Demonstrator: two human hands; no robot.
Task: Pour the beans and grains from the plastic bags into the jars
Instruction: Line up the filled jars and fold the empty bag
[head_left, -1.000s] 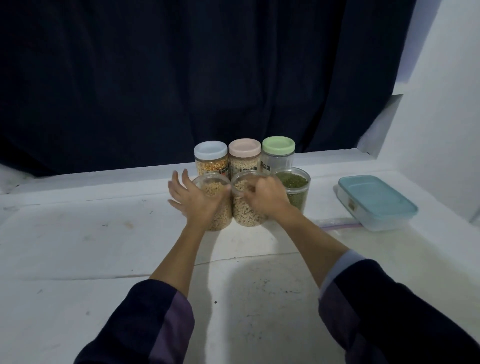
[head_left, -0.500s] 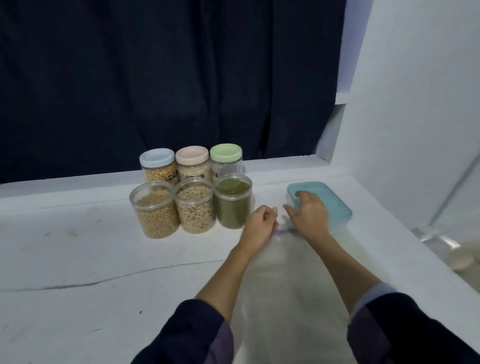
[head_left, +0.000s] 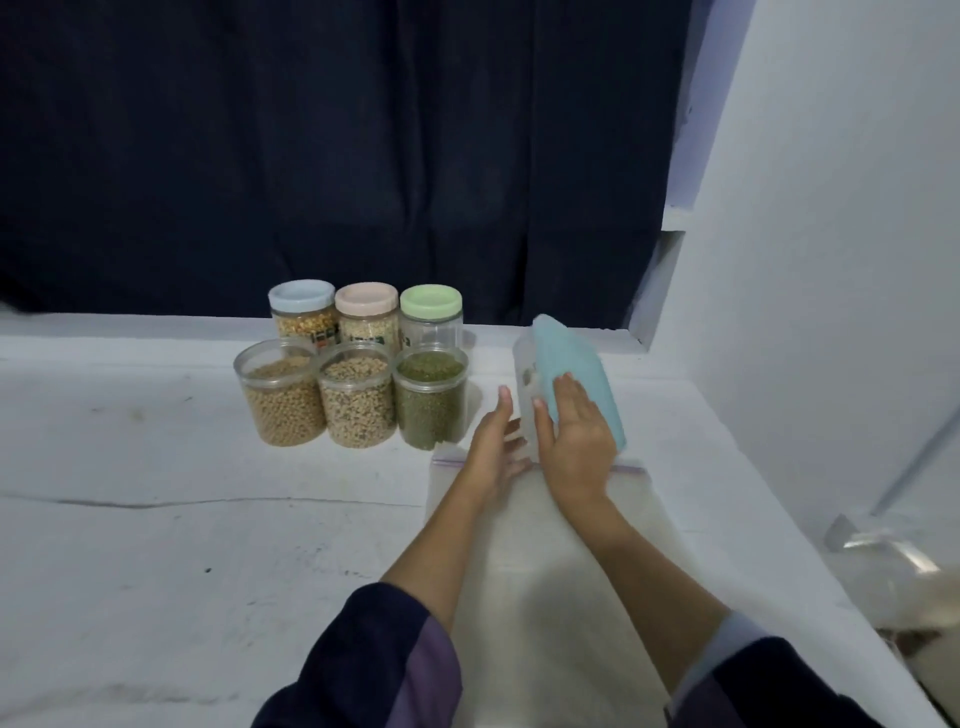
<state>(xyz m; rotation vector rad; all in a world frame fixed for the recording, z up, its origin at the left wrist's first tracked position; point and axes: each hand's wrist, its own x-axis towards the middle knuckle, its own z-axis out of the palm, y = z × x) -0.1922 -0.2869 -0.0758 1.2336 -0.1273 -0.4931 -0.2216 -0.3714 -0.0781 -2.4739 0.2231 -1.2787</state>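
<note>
Six jars are standing grouped on the desk, three open ones in front, full, likely awaiting lids. Right hand is gripping the box, tilting it on edge, fingers curled over its lid; left hand, fingers spread, is resting on the flat bag, probably steadying it.

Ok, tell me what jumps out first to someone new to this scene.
Six clear jars cluster at the back of the white table: three lidded jars behind, three open jars full of beans and grains in front. To their right, the right hand tips up a teal-lidded container over a flat zip bag, the left hand beside it.
</note>
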